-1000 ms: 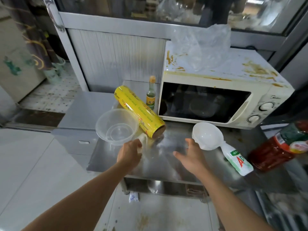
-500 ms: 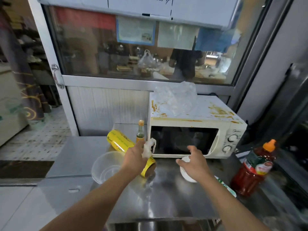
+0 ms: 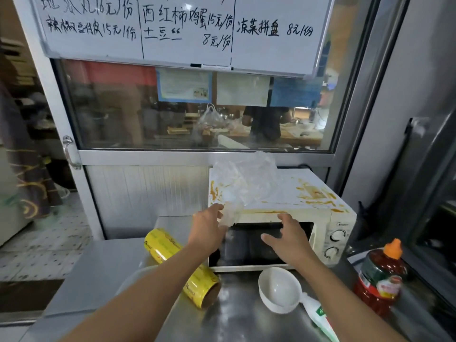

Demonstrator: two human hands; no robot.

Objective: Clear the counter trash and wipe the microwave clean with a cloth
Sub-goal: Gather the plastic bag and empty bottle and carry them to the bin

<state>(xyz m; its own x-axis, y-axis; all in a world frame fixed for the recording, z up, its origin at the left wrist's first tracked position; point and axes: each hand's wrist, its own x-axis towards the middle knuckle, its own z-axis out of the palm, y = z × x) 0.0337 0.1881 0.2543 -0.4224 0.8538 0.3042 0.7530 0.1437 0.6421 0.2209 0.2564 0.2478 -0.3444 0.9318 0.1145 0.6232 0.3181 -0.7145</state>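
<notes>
Since the earlier frame both hands have risen from the counter toward the microwave's top edge, and the view has tilted up to take in the menu whiteboard. Nearest the camera, on the steel counter [image 3: 237,324], lie a white bowl [image 3: 280,290], a white squeeze tube [image 3: 318,317] just beside it, a yellow roll of cling film [image 3: 182,266] and a red sauce bottle [image 3: 381,277] off to the right. Above these, the left hand [image 3: 207,229] pinches a small crumpled scrap of pale wrap or tissue at its fingertips, right at the hanging corner of the clear plastic bag [image 3: 246,183]; whether it grips the bag itself cannot be told. The right hand [image 3: 290,239] hovers open, fingers spread, in front of the microwave [image 3: 328,218] door, holding nothing. The bag lies slumped on the left half of the microwave's top, against the window ledge, with orange-brown sauce smears beside it and along the front edge. It looks feather-light, limp and slippery, probably greasy, so a bunched handful at the near corner should hold better than a fingertip pinch. Behind, the window [image 3: 197,107] and the whiteboard [image 3: 185,28] fill the far view.
</notes>
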